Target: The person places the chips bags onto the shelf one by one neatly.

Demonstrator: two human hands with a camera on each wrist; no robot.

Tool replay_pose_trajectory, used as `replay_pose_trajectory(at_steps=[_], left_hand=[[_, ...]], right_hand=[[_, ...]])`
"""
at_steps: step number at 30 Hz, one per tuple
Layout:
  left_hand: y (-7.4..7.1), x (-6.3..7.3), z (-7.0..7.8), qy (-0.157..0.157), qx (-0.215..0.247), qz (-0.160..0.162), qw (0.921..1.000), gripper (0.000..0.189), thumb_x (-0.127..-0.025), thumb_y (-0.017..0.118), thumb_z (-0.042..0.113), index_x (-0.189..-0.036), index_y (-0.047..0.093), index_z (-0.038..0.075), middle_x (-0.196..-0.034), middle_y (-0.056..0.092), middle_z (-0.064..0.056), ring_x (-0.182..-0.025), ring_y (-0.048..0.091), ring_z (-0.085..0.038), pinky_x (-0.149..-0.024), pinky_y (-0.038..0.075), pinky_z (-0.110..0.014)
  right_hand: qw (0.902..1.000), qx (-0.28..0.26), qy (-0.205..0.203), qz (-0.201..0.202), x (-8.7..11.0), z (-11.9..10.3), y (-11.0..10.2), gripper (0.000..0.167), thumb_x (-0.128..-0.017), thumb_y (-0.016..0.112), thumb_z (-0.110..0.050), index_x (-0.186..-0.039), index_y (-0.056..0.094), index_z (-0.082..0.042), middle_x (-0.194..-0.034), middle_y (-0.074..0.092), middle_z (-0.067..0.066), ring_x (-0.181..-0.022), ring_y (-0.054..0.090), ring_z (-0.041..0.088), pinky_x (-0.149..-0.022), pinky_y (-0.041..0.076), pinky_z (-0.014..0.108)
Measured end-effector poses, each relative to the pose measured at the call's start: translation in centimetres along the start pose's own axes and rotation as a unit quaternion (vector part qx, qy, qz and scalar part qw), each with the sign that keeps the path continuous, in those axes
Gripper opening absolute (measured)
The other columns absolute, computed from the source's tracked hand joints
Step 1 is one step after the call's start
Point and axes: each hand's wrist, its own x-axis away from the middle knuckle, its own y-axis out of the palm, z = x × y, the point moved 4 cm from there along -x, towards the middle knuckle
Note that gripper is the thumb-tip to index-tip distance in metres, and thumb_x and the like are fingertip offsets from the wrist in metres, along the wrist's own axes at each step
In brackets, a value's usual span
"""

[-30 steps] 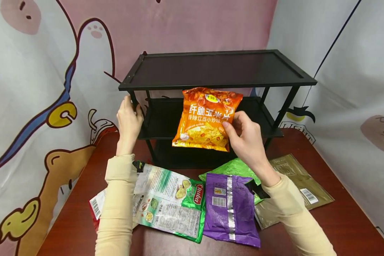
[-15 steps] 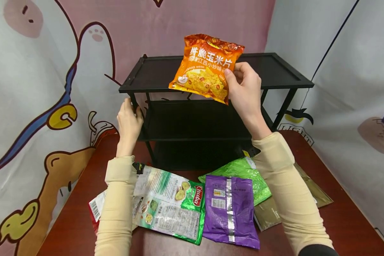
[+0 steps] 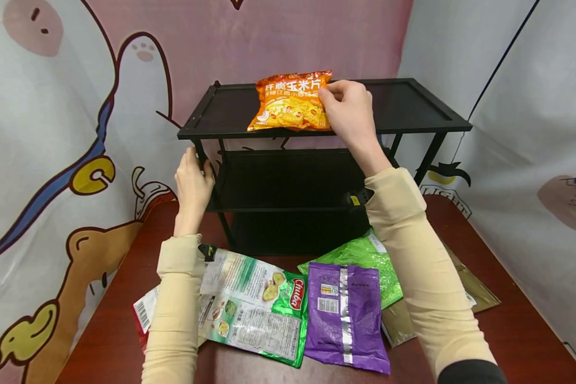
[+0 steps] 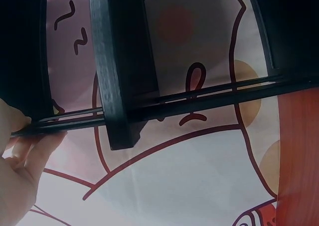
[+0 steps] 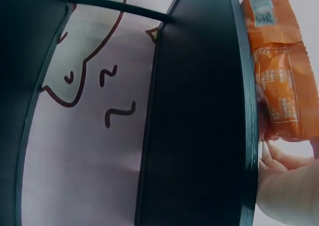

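An orange snack bag [image 3: 290, 106] with corn chips printed on its front leans back over the front edge of the top board of a black tiered rack [image 3: 415, 106]. My right hand [image 3: 352, 109] pinches the bag by its right side. In the right wrist view the printed back of the orange bag [image 5: 279, 81] shows beyond the board's edge, above my right hand [image 5: 291, 186]. At the rack's front left corner, my left hand [image 3: 193, 184] grips the thin post. The left wrist view has those fingers curled about the black post [image 4: 75, 120].
Below the rack, on the red-brown table [image 3: 518, 336], lie a green-and-white Chuba bag [image 3: 254, 304], a purple bag [image 3: 360, 320], a bright green bag [image 3: 360, 256] and a brown-gold bag [image 3: 480, 290]. A red-and-white packet [image 3: 146, 312] lies partly under my left sleeve.
My right hand has lifted the orange bag from before the middle tier to above the top board, then lowered it onto the board's front edge. The left hand has stayed on the post.
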Motion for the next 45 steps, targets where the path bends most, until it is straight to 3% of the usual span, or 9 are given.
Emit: replay_pose_trajectory(at_steps=[6, 10, 14, 18, 21, 28, 45], left_hand=[[0.0, 0.1, 0.1, 0.002, 0.003, 0.002, 1.0000, 0.020, -0.093, 0.055, 0.008, -0.105, 0.051, -0.007, -0.085, 0.055, -0.025, -0.077, 0.058, -0.044, -0.068, 0.045, -0.054], [0.0, 0.1, 0.2, 0.003, 0.003, 0.001, 1.0000, 0.020, -0.093, 0.055, 0.008, -0.105, 0.051, -0.007, -0.085, 0.055, -0.025, -0.077, 0.058, -0.044, -0.067, 0.045, -0.054], [-0.1, 0.0, 0.2, 0.007, 0.000, 0.003, 1.0000, 0.019, -0.093, 0.054, 0.008, -0.105, 0.051, -0.007, -0.084, 0.055, -0.025, -0.076, 0.058, -0.044, -0.066, 0.045, -0.054], [0.1, 0.0, 0.2, 0.010, -0.001, 0.008, 0.9999, 0.019, -0.093, 0.054, 0.008, -0.104, 0.051, -0.007, -0.084, 0.055, -0.024, -0.075, 0.058, -0.044, -0.066, 0.045, -0.054], [0.1, 0.0, 0.2, 0.011, -0.001, 0.008, 0.9999, 0.019, -0.093, 0.054, 0.008, -0.104, 0.051, -0.007, -0.084, 0.055, -0.025, -0.076, 0.058, -0.044, -0.066, 0.045, -0.054], [0.1, -0.1, 0.2, 0.008, 0.002, 0.006, 0.9999, 0.020, -0.093, 0.054, 0.008, -0.104, 0.051, -0.007, -0.084, 0.055, -0.025, -0.076, 0.058, -0.044, -0.066, 0.045, -0.054], [0.2, -0.1, 0.1, 0.009, 0.002, 0.000, 1.0000, 0.021, -0.093, 0.054, 0.009, -0.106, 0.051, -0.007, -0.085, 0.054, -0.025, -0.075, 0.057, -0.043, -0.065, 0.044, -0.053]], right_hand=[[0.9980, 0.057, -0.010, -0.026, -0.6, -0.3, -0.1, 0.042, -0.097, 0.046, -0.037, -0.128, 0.061, -0.013, -0.125, 0.065, 0.005, -0.098, 0.056, 0.011, -0.079, 0.046, 0.020], [0.9908, 0.070, -0.116, 0.010, 0.6, -0.5, -0.5, 0.039, -0.098, 0.048, -0.029, -0.129, 0.058, -0.008, -0.125, 0.061, 0.010, -0.108, 0.057, 0.018, -0.094, 0.046, 0.029], [0.9581, 0.127, -0.255, 0.033, 2.4, -0.9, -0.4, 0.037, -0.097, 0.050, -0.024, -0.126, 0.059, -0.004, -0.127, 0.056, 0.014, -0.115, 0.050, 0.029, -0.101, 0.040, 0.037], [0.9256, 0.197, -0.322, 0.023, 3.6, -1.1, 0.4, 0.035, -0.096, 0.052, -0.027, -0.124, 0.061, -0.007, -0.126, 0.056, 0.014, -0.114, 0.048, 0.034, -0.098, 0.040, 0.044], [0.9159, 0.230, -0.329, 0.012, 3.8, -1.0, 1.2, 0.032, -0.096, 0.052, -0.027, -0.121, 0.062, -0.009, -0.123, 0.057, 0.014, -0.112, 0.049, 0.034, -0.095, 0.041, 0.045], [0.9160, 0.256, -0.308, -0.024, 2.9, -1.2, 2.9, 0.031, -0.098, 0.049, -0.026, -0.121, 0.063, -0.011, -0.124, 0.057, 0.012, -0.111, 0.048, 0.030, -0.097, 0.041, 0.040], [0.9024, 0.329, -0.253, -0.116, 0.6, -2.6, 6.1, 0.044, -0.101, 0.036, -0.038, -0.137, 0.051, -0.018, -0.142, 0.044, 0.009, -0.129, 0.039, 0.030, -0.104, 0.037, 0.044]])
